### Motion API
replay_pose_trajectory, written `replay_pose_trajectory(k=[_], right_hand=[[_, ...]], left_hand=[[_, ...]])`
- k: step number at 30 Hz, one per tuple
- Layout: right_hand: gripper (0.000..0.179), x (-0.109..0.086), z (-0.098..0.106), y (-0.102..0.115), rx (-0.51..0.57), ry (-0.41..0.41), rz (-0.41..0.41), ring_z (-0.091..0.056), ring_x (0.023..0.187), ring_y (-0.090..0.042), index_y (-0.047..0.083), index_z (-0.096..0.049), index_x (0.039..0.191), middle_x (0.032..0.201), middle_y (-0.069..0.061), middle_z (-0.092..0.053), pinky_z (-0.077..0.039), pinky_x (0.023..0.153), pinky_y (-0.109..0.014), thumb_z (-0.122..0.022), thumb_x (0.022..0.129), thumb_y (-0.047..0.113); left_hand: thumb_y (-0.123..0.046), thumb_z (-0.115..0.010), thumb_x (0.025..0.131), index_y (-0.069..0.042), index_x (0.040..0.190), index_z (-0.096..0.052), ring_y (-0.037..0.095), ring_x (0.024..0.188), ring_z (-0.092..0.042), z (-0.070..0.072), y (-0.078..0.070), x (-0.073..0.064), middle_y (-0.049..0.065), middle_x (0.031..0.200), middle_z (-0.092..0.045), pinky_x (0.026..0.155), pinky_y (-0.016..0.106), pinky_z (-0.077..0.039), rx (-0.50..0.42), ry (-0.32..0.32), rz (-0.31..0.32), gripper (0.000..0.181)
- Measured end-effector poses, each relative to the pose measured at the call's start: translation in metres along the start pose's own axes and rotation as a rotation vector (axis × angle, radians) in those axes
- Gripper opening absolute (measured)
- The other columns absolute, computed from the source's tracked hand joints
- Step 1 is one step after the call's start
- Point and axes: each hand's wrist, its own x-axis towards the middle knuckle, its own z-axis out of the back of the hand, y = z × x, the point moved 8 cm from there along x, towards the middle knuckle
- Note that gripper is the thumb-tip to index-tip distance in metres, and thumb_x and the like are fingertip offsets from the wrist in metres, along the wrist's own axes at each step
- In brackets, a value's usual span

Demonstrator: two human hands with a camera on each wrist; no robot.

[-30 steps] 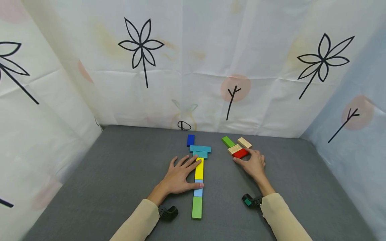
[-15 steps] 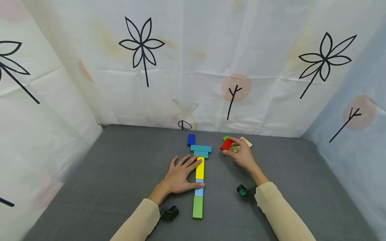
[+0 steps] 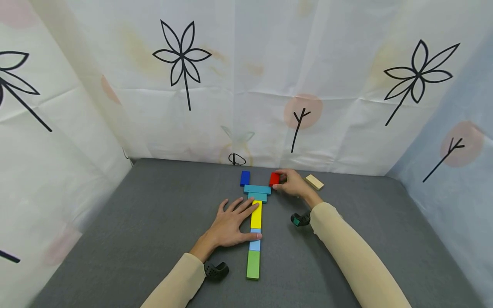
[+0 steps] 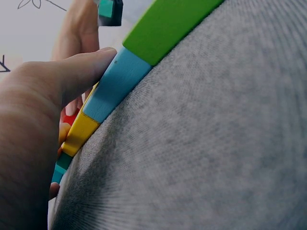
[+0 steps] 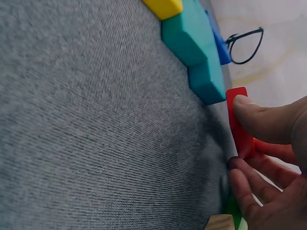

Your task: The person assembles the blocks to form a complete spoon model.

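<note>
My right hand point(image 3: 292, 183) pinches a red block point(image 3: 274, 179) between thumb and fingers, close by the right end of a long teal block point(image 3: 257, 189). In the right wrist view the red block point(image 5: 240, 124) stands tilted above the cloth. Spread over the column of blocks, my left hand point(image 3: 229, 226) has a fingertip on the yellow block point(image 3: 256, 216) and its thumb on the light blue block point(image 4: 117, 86). A light green block point(image 3: 253, 265) ends the column nearest me. A shorter teal block point(image 3: 258, 197) lies between the yellow and the long teal one.
A dark blue block point(image 3: 245, 178) touches the long teal block's left end, behind it. One wooden block point(image 3: 314, 182) lies right of my right hand. Another wooden block point(image 5: 220, 222) and a green block point(image 5: 233, 208) show beneath that hand. Patterned curtains surround the grey table point(image 3: 161, 205).
My right hand has picked the red block from the loose blocks at right and carried it left to the long teal block's end. My left hand stays in place.
</note>
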Motion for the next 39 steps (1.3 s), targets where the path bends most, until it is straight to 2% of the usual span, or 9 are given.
replay_pose_trajectory(k=[10, 21, 39], right_hand=[[0.056, 0.010, -0.008, 0.001, -0.024, 0.034, 0.005, -0.055, 0.122, -0.040, -0.007, -0.049, 0.145, 0.135, -0.027, -0.057, -0.047, 0.103, -0.050, -0.072, 0.095, 0.007], [0.055, 0.009, -0.010, 0.005, -0.059, 0.048, 0.059, -0.052, 0.127, -0.043, -0.007, -0.049, 0.145, 0.143, -0.028, -0.050, -0.044, 0.106, -0.052, -0.070, 0.095, 0.002], [0.055, 0.007, -0.011, 0.005, -0.050, 0.045, 0.075, -0.049, 0.130, -0.043, -0.005, -0.049, 0.147, 0.148, -0.026, -0.047, -0.042, 0.108, -0.053, -0.069, 0.096, 0.004]], left_hand=[[-0.082, -0.049, 0.086, -0.033, 0.162, -0.029, 0.026, 0.153, -0.019, 0.001, -0.001, 0.000, -0.010, 0.168, -0.018, 0.117, 0.067, -0.002, -0.005, -0.005, -0.005, 0.092], [-0.081, -0.049, 0.086, -0.033, 0.162, -0.029, 0.025, 0.154, -0.018, 0.000, 0.000, 0.000, -0.011, 0.168, -0.017, 0.117, 0.066, -0.001, -0.007, -0.003, -0.005, 0.092], [-0.082, -0.049, 0.086, -0.033, 0.162, -0.029, 0.026, 0.153, -0.019, 0.000, 0.000, 0.000, -0.011, 0.168, -0.018, 0.117, 0.066, -0.002, -0.007, 0.003, -0.001, 0.092]])
